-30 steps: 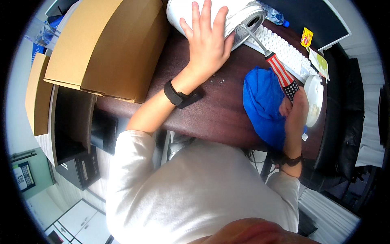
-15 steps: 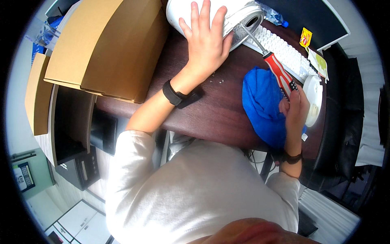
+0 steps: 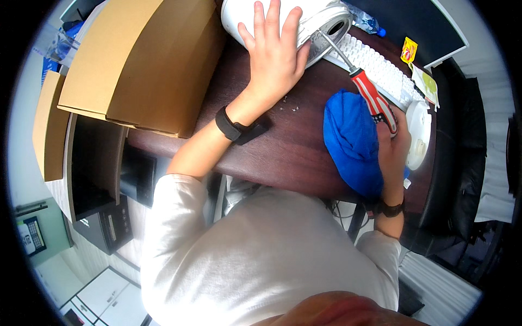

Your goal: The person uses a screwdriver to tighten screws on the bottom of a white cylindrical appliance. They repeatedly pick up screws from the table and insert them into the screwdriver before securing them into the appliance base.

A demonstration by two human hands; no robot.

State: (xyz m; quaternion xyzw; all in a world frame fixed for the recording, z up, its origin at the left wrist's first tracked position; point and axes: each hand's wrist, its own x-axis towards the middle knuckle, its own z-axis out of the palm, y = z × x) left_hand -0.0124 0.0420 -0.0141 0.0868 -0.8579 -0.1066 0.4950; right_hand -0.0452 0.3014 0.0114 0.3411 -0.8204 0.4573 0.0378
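Observation:
A white rounded appliance (image 3: 237, 20) lies on its side at the far edge of the dark wooden desk, its ringed end with a dark hole turned toward the right. My left hand (image 3: 273, 60) rests on its body with fingers spread. My right hand (image 3: 396, 136) is closed around the handle of a screwdriver (image 3: 371, 93), red and white with a dark patterned part. Its metal shaft slants up and left, and the tip meets the appliance's ringed end. Blue cloth (image 3: 350, 144) lies crumpled just left of my right hand. To its right is a round white cover (image 3: 417, 136).
A large cardboard box (image 3: 157, 65) stands on the desk's left side. Behind the screwdriver are a white keyboard (image 3: 380, 68) and a plastic bottle (image 3: 365, 20). A yellow packet (image 3: 409, 50) lies near the monitor (image 3: 429, 22). Small white crumbs dot the desk (image 3: 261, 146).
My right hand has turned the screwdriver's handle, so its striped side now faces up. The tip stays at the ringed end. My left hand and the appliance have shifted slightly left.

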